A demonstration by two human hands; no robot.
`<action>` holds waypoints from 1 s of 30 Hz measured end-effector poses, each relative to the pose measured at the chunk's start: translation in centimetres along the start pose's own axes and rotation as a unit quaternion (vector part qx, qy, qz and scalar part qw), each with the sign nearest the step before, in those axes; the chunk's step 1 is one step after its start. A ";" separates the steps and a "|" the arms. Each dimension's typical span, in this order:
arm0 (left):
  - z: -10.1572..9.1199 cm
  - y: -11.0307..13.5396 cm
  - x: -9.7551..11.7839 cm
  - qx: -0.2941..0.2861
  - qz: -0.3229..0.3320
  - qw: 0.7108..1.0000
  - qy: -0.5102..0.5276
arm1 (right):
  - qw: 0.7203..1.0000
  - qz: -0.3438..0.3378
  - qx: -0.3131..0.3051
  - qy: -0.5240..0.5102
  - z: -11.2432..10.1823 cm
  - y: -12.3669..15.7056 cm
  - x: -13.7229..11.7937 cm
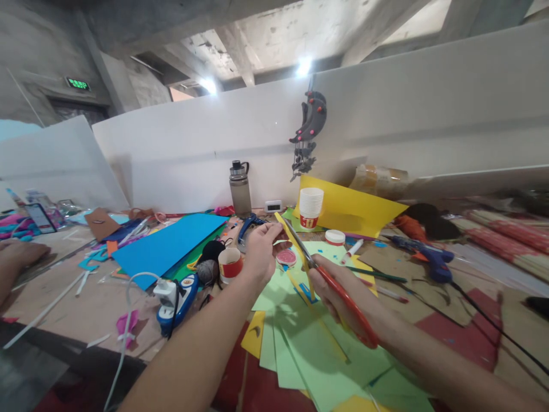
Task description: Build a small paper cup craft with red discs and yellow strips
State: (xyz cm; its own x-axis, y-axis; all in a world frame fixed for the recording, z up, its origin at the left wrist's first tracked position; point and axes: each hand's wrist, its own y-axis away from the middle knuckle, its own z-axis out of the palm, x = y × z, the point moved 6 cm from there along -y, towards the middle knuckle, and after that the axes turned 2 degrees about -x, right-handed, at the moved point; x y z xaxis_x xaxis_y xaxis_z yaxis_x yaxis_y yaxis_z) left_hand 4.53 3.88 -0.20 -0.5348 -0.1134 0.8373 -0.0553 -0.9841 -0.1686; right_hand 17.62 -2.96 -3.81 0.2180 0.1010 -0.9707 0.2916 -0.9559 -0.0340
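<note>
My left hand point(262, 252) pinches the far end of a narrow yellow paper strip point(288, 228) over the table. In my right hand point(328, 289) is a pair of scissors point(343, 294) with red handles, its blades lying along the strip. Whether the blades are apart or together I cannot tell. Pale green paper sheets point(295, 343) spread out below both hands, with another thin yellow strip point(321, 320) on top. Beyond my fingers lies a round pink lid-like piece point(286, 257). A red and white paper cup point(230, 264) stands left of my left hand.
Blue card point(171, 246) and a power strip point(178, 303) lie to the left. A bottle point(240, 189), stacked paper cups point(311, 206) and yellow card point(355, 209) stand behind. At right rests a corded glue gun point(429, 257). Another person's hand point(23, 254) shows at far left.
</note>
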 end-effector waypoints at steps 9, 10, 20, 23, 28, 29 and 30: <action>0.0 0.0 -0.1 -0.002 0.002 1.000 0.003 | 1.000 -0.005 0.016 0.015 0.3 0.5 -1.1; 0.0 0.0 -0.1 -0.004 0.003 1.000 0.002 | 1.000 -0.006 0.014 0.018 0.2 0.4 -1.2; -0.4 -0.3 0.3 -0.005 0.014 1.000 0.001 | 1.000 0.000 0.001 0.007 0.1 0.1 -1.8; -0.7 -0.5 0.7 0.007 0.024 1.000 -0.010 | 1.000 -0.005 0.000 0.016 0.1 0.1 -1.7; -0.9 -0.6 0.8 0.013 0.027 0.999 -0.023 | 0.998 -0.048 0.001 0.048 -0.2 0.1 -2.0; -0.9 -0.7 0.8 0.011 0.026 0.999 -0.024 | 0.997 -0.056 0.002 0.053 -0.2 0.0 -2.0; -0.8 -0.7 0.7 0.009 0.025 0.999 -0.024 | 0.997 -0.061 0.005 0.056 -0.2 0.0 -2.0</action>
State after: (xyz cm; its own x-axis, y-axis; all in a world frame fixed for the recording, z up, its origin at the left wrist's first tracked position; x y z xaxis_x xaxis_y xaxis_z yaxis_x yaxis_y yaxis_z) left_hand 3.49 4.58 0.05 -0.4959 -0.1693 0.8517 -0.0139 -0.9791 -0.2027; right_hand 17.41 -3.11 -1.81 0.2847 0.2457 -0.9266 0.3127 -0.9375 -0.1525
